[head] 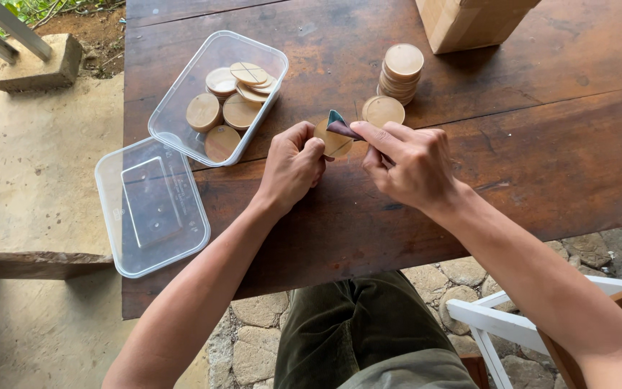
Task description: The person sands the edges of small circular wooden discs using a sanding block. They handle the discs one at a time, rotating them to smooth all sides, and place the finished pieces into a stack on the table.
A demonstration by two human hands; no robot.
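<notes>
My left hand (293,166) grips a round wooden disc (335,143) on edge just above the dark wooden table (541,166). My right hand (406,162) pinches a small folded piece of dark reddish sandpaper (340,126) against the disc's top edge. Both hands meet over the middle of the table. A single wooden disc (383,110) lies flat just behind them, and a stack of similar discs (400,72) stands a little farther back.
A clear plastic container (181,119) with several wooden discs sits at the left, its lid (151,209) lying beside it near the table's left edge. A cardboard box (469,21) stands at the back right. A white chair frame (498,324) shows below the table's edge.
</notes>
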